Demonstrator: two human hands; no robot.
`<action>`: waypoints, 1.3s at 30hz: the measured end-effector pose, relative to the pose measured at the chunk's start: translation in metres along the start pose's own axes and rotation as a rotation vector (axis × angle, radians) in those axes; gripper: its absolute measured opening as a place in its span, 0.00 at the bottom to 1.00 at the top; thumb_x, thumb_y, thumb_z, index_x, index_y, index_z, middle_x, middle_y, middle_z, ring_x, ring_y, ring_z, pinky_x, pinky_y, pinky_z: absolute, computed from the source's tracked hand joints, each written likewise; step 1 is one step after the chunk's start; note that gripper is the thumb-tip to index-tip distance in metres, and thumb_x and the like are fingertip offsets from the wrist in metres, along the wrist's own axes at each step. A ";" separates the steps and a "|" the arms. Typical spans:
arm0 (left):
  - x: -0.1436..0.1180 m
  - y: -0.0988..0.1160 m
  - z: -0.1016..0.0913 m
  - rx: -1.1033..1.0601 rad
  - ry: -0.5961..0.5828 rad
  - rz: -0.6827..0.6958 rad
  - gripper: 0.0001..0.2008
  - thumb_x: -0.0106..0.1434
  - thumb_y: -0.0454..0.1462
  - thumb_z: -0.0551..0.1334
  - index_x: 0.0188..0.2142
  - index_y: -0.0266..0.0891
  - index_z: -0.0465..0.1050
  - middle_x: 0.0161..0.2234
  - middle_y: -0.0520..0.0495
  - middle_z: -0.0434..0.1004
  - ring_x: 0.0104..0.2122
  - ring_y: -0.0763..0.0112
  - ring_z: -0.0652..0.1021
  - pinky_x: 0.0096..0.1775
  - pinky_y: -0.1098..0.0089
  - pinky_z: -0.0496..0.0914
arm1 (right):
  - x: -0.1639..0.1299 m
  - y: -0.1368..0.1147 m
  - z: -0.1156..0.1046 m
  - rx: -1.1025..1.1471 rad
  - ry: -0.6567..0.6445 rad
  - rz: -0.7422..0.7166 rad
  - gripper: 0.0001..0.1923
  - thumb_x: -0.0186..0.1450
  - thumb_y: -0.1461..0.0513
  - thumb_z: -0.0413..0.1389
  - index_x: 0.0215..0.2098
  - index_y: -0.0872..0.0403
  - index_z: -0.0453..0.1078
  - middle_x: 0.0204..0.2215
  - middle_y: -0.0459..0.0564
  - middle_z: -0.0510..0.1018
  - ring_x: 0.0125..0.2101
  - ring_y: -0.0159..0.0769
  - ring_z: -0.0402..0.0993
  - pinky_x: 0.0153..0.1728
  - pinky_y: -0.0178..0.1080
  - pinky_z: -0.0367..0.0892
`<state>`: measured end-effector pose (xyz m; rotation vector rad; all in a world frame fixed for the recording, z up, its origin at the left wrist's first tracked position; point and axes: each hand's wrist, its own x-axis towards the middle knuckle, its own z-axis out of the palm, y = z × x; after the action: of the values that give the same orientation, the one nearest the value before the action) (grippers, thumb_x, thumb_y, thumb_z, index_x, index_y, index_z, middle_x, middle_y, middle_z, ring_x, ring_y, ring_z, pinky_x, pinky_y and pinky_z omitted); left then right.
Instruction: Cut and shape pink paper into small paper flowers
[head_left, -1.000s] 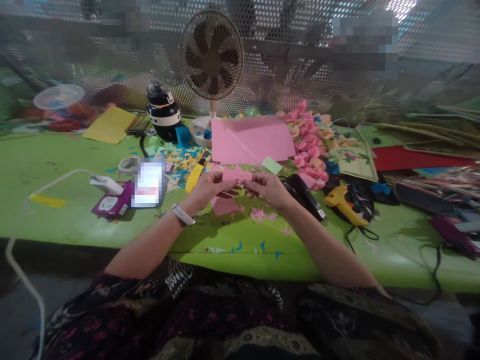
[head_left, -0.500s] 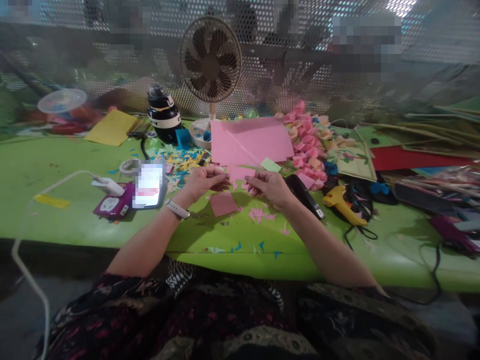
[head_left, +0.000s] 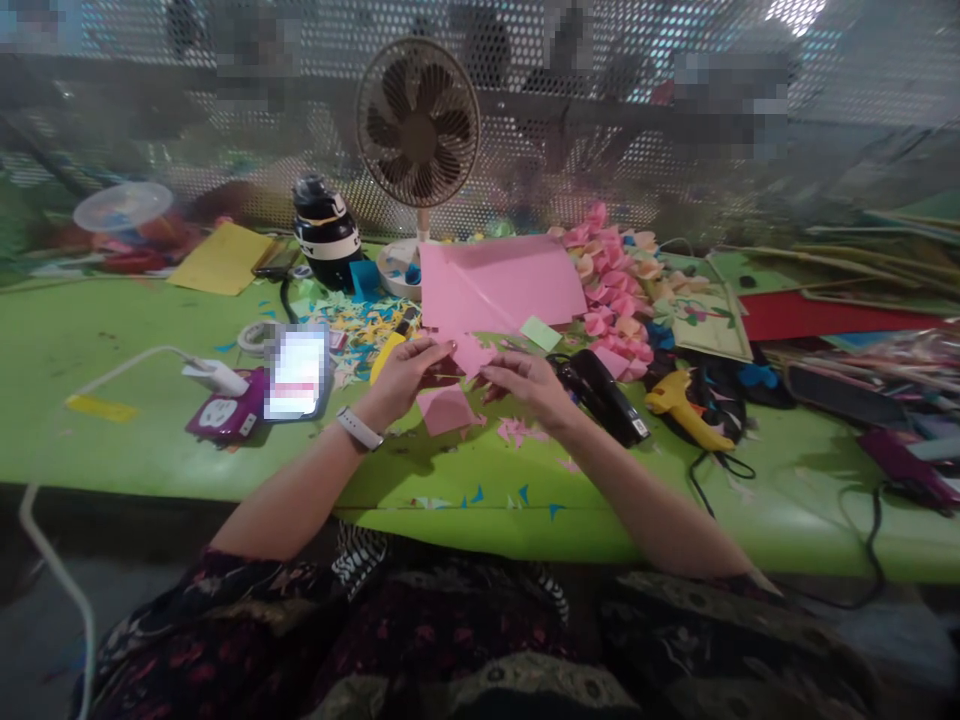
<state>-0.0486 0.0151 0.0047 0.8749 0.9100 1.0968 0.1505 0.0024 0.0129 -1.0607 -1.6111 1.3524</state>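
Note:
My left hand (head_left: 401,378) and my right hand (head_left: 525,383) are together over the green table (head_left: 112,420), both pinching a small pink paper piece (head_left: 471,353) between their fingertips. A white watch sits on my left wrist. A pink paper square (head_left: 444,408) lies flat on the table just below my hands. Small pink offcuts (head_left: 521,430) lie beside my right wrist. A large pink sheet (head_left: 499,285) lies behind the hands.
A desk fan (head_left: 418,125) stands at the back, beside a black bottle (head_left: 324,232). A row of pink paper flowers (head_left: 615,290), a black stapler (head_left: 604,395) and a yellow glue gun (head_left: 686,408) lie right. A phone (head_left: 298,372), charger and cable lie left. A yellow cutter (head_left: 386,355) is near my left hand.
The small pink piece has been turned and refolded between my fingers, and both hands shifted slightly on the spot. Nothing else on the table moved.

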 end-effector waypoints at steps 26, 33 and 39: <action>-0.003 -0.002 -0.003 0.222 -0.227 0.056 0.16 0.50 0.42 0.75 0.29 0.33 0.77 0.26 0.47 0.81 0.28 0.72 0.82 0.38 0.67 0.78 | 0.006 0.011 -0.006 -0.457 0.126 -0.675 0.05 0.64 0.62 0.63 0.37 0.44 0.80 0.50 0.48 0.77 0.52 0.41 0.73 0.51 0.50 0.73; -0.005 -0.003 -0.002 0.254 -0.318 0.042 0.17 0.52 0.45 0.74 0.35 0.34 0.80 0.31 0.44 0.84 0.32 0.69 0.83 0.41 0.66 0.78 | 0.004 0.010 0.005 -0.215 0.185 -0.425 0.08 0.63 0.55 0.63 0.33 0.51 0.76 0.39 0.52 0.81 0.42 0.40 0.78 0.42 0.46 0.76; -0.008 -0.001 -0.002 0.251 -0.351 0.030 0.13 0.56 0.41 0.71 0.37 0.34 0.79 0.34 0.42 0.84 0.37 0.65 0.84 0.42 0.64 0.78 | 0.001 0.006 0.006 -0.177 0.233 -0.278 0.14 0.60 0.51 0.65 0.33 0.53 0.73 0.31 0.49 0.81 0.32 0.36 0.78 0.37 0.43 0.76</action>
<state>-0.0513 0.0077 0.0044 1.2471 0.7499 0.8282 0.1449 0.0021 0.0059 -1.0105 -1.6521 0.8838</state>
